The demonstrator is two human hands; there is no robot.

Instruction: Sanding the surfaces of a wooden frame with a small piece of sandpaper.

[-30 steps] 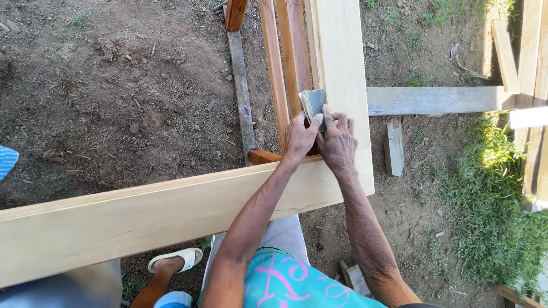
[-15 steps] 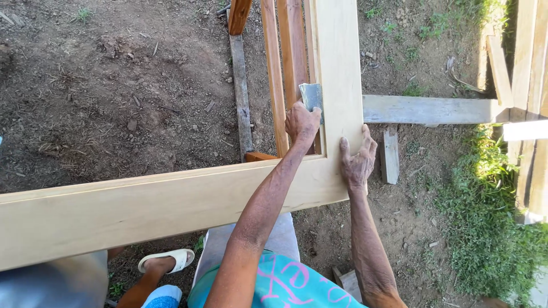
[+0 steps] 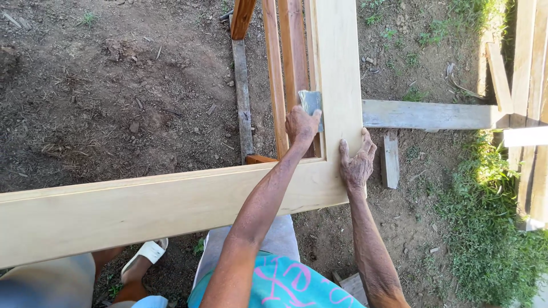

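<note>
A pale wooden frame lies across the view, with one wide board running left and another running away from me. They meet at a corner on the right. My left hand holds a small grey sheet of sandpaper against the inner edge of the far board. My right hand rests flat on the corner of the frame, fingers spread, holding nothing.
Brown wooden slats lie under the frame over bare dirt. A grey plank sticks out to the right, with more boards and grass beyond. Another person's foot in a white sandal stands at the lower left.
My right hand left the sandpaper and came down flat on the frame corner. My left hand kept the sandpaper at the inner edge, shifting slightly along it.
</note>
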